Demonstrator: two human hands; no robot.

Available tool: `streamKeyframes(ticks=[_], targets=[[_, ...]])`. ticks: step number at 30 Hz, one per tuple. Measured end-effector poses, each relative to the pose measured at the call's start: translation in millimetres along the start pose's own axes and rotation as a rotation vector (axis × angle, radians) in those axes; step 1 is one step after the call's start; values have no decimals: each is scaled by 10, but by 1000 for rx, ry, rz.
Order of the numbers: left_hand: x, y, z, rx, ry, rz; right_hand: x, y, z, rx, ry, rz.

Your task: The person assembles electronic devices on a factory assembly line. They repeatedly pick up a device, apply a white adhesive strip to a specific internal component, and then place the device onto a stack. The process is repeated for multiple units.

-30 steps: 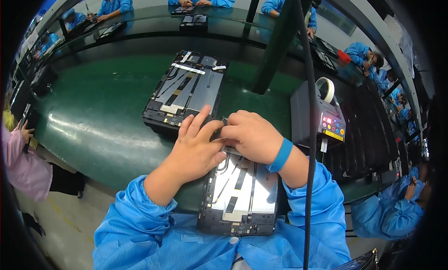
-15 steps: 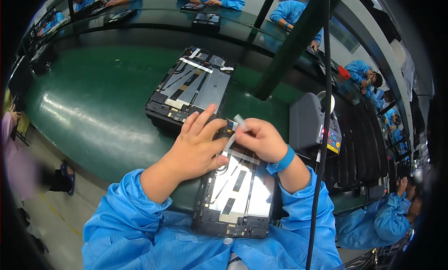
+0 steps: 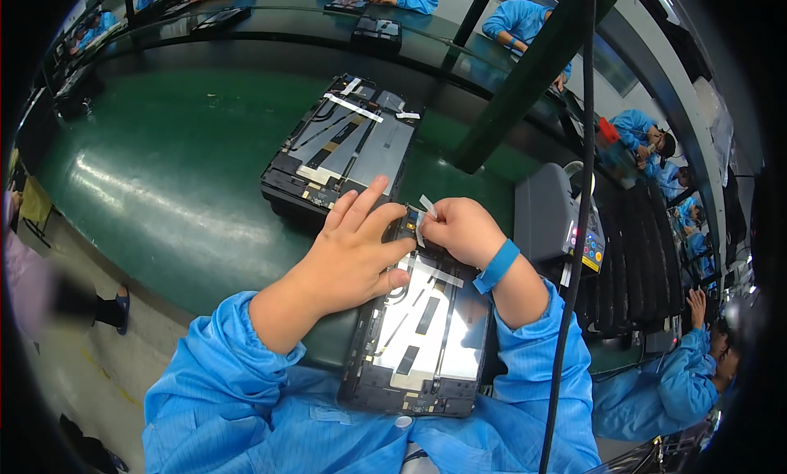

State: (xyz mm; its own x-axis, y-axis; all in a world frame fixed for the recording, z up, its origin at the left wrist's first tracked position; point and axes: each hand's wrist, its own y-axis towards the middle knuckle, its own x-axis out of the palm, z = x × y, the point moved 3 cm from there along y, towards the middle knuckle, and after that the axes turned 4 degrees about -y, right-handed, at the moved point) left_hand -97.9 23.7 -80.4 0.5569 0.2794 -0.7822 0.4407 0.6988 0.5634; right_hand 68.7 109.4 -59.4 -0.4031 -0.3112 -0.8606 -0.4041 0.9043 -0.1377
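Taping step: left hand [image 3: 354,257] pressing flat, fingers spread, on near tablet [image 3: 418,343]; right hand [image 3: 459,228] pinching tape strip [image 3: 427,205]. Next likely needing careful alignment before sticking down.

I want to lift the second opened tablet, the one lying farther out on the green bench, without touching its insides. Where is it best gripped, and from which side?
Probably by its long outer frame edges, coming from above. The far tablet lies flat, open side up, with cables and white tape strips exposed across the middle, so only the dark rim looks safe. Its left edge faces bare bench, leaving room for fingers.
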Motion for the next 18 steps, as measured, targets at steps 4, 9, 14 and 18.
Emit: streamKeyframes(ticks=[4, 9, 14, 18], targets=[[-2, 16, -5, 6, -9, 0, -22, -18, -75, 78, -44, 0], [-4, 29, 2, -11, -24, -4, -90, -24, -181, 168, -97, -74], [-6, 22, 6, -14, -20, -8, -42, -219, -127, -233, -2, 319], [3, 40, 8, -11, -19, -26, 37, -363, -92, -445, 52, 252]])
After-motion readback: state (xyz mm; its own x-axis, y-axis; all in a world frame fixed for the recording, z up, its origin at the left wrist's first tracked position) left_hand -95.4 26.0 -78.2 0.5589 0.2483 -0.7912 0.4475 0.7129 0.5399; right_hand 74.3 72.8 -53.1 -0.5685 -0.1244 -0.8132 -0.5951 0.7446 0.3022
